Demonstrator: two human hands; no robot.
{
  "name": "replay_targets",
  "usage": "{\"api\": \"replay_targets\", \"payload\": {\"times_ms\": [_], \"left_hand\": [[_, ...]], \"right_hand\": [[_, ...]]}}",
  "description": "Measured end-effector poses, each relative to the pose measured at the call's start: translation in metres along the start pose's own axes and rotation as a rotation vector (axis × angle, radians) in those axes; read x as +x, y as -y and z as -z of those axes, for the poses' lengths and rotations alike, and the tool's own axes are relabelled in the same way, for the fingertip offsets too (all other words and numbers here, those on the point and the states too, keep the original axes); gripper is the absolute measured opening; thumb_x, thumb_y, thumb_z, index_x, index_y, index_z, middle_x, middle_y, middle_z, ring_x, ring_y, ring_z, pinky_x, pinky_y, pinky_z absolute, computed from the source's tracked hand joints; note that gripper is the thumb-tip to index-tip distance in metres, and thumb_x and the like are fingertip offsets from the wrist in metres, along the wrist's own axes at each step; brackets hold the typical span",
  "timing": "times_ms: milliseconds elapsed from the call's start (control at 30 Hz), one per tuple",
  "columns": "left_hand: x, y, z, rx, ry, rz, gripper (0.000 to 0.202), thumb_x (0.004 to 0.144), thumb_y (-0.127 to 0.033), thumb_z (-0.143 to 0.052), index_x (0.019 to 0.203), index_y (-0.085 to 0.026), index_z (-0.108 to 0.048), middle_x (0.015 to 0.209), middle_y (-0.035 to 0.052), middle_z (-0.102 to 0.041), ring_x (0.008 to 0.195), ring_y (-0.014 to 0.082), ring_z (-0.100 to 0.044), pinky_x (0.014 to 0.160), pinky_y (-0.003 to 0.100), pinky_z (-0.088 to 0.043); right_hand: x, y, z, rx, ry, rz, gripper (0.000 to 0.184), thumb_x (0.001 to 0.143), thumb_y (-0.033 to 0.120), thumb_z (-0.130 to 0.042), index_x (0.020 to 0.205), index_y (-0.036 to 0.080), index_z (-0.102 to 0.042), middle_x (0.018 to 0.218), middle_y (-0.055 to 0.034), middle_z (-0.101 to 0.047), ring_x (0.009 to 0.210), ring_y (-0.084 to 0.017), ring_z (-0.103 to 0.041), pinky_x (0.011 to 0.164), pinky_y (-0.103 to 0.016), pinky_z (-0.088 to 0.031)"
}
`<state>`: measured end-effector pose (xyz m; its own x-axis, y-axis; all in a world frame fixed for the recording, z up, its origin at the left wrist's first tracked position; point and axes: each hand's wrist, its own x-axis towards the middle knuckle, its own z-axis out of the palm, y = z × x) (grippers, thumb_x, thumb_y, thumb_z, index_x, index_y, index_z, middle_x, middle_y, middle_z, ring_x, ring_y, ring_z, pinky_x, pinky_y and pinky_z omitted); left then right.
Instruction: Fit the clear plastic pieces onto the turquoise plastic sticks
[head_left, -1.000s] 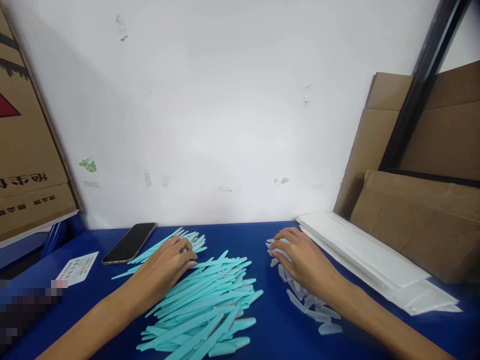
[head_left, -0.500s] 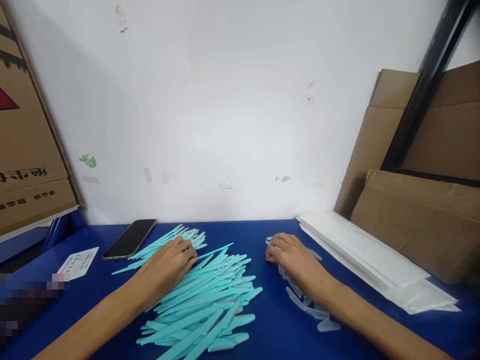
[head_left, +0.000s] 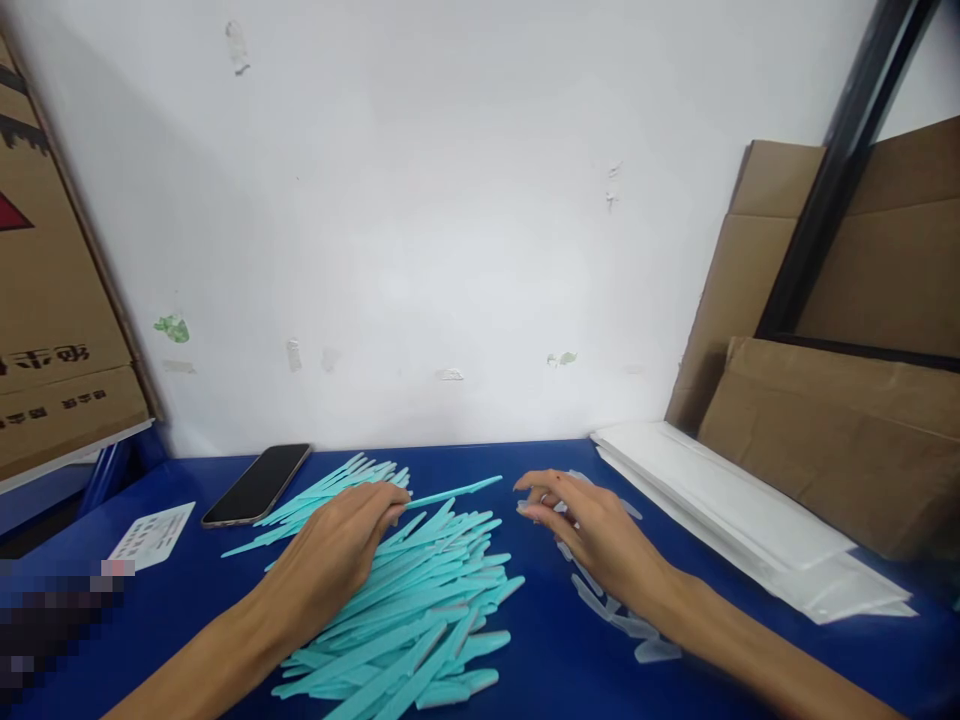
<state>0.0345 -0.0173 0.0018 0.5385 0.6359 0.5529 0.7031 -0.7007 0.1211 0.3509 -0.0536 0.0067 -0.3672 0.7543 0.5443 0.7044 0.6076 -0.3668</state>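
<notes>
My left hand (head_left: 358, 525) pinches one teal eyebrow razor (head_left: 457, 491) by its handle end, so the slim blade end points right, toward my other hand. Below it spreads a large heap of similar teal razors (head_left: 412, 620). A smaller row of teal razors (head_left: 315, 495) lies behind the left hand. My right hand (head_left: 577, 515) is curled, with a small translucent blade cap (head_left: 523, 508) at its thumb and fingertips, partly hidden. Several more clear caps (head_left: 634, 627) are scattered on the table under and beside that hand. A short gap separates the held razor from the cap.
A dark phone (head_left: 259, 485) and a printed white card (head_left: 154, 535) lie on the blue table (head_left: 540, 640) at left. White flat sheets or bags (head_left: 735, 500) are stacked at right, beside cardboard (head_left: 832, 440). A white wall (head_left: 450, 220) rises behind.
My left hand has drawn the razor up from the heap and moved it right. My right hand has lifted and turned slightly, and a cap now shows at its fingertips.
</notes>
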Motion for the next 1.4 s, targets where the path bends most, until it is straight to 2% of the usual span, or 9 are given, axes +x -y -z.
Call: {"api": "replay_targets", "payload": {"times_ms": [167, 400, 600, 867, 1067, 1267, 1400], "left_hand": [[-0.002, 0.001, -0.004, 0.034, -0.007, -0.079, 0.025, 0.106, -0.023, -0.033, 0.107, -0.021, -0.057, 0.091, 0.004, -0.068, 0.081, 0.0191, -0.064, 0.069, 0.03, -0.047], [0.0, -0.003, -0.002, 0.092, -0.041, -0.182, 0.024, 0.105, -0.019, -0.035, 0.102, -0.02, -0.059, 0.084, 0.0024, -0.066, 0.073, 0.0183, -0.061, 0.066, 0.029, -0.044], [0.0, -0.007, -0.002, 0.095, -0.043, -0.203, 0.024, 0.105, -0.018, -0.036, 0.105, -0.02, -0.059, 0.086, 0.0026, -0.067, 0.074, 0.018, -0.06, 0.066, 0.028, -0.044], [-0.003, -0.007, 0.0, 0.086, -0.016, -0.218, 0.022, 0.104, -0.013, -0.037, 0.11, -0.021, -0.057, 0.085, 0.0018, -0.065, 0.072, 0.0172, -0.057, 0.065, 0.027, -0.041], [-0.002, -0.006, 0.002, 0.114, -0.005, -0.211, 0.026, 0.102, -0.01, -0.036, 0.108, -0.021, -0.059, 0.084, 0.0021, -0.064, 0.074, 0.0181, -0.057, 0.066, 0.028, -0.041], [-0.001, -0.01, 0.003, 0.081, -0.021, -0.224, 0.024, 0.103, -0.012, -0.037, 0.11, -0.02, -0.058, 0.084, 0.002, -0.065, 0.073, 0.0171, -0.058, 0.065, 0.028, -0.044], [-0.004, -0.014, 0.002, 0.025, -0.023, -0.262, 0.024, 0.103, -0.013, -0.039, 0.116, -0.021, -0.057, 0.089, 0.0024, -0.067, 0.076, 0.0168, -0.06, 0.066, 0.027, -0.045]], "right_hand": [[0.001, 0.006, 0.0, 0.131, -0.041, 0.005, 0.02, 0.103, 0.029, -0.052, 0.123, 0.026, -0.058, 0.103, -0.0036, -0.074, 0.091, -0.018, -0.073, 0.08, -0.03, -0.059], [-0.002, 0.004, -0.005, 0.126, -0.069, 0.087, 0.018, 0.101, 0.024, -0.057, 0.118, 0.025, -0.06, 0.104, -0.0015, -0.075, 0.089, -0.017, -0.073, 0.081, -0.027, -0.058], [-0.004, 0.004, -0.008, 0.131, -0.048, 0.143, 0.018, 0.1, 0.021, -0.058, 0.118, 0.025, -0.062, 0.103, 0.0001, -0.075, 0.087, -0.014, -0.072, 0.079, -0.024, -0.055], [-0.005, 0.005, -0.008, 0.122, -0.119, 0.179, 0.019, 0.099, 0.018, -0.06, 0.116, 0.025, -0.063, 0.102, 0.0005, -0.075, 0.085, -0.014, -0.071, 0.077, -0.023, -0.054], [-0.004, 0.005, -0.002, 0.015, -0.045, 0.26, 0.02, 0.103, 0.018, -0.053, 0.121, 0.022, -0.06, 0.108, -0.0035, -0.075, 0.091, -0.016, -0.072, 0.078, -0.027, -0.055], [-0.003, 0.006, 0.003, -0.006, -0.071, 0.259, 0.02, 0.105, 0.024, -0.048, 0.122, 0.023, -0.06, 0.108, -0.0058, -0.075, 0.092, -0.019, -0.073, 0.08, -0.03, -0.058], [-0.007, 0.009, -0.003, 0.001, 0.024, 0.273, 0.025, 0.105, 0.024, -0.048, 0.129, 0.024, -0.057, 0.113, -0.0067, -0.074, 0.096, -0.019, -0.072, 0.082, -0.031, -0.057]]}}
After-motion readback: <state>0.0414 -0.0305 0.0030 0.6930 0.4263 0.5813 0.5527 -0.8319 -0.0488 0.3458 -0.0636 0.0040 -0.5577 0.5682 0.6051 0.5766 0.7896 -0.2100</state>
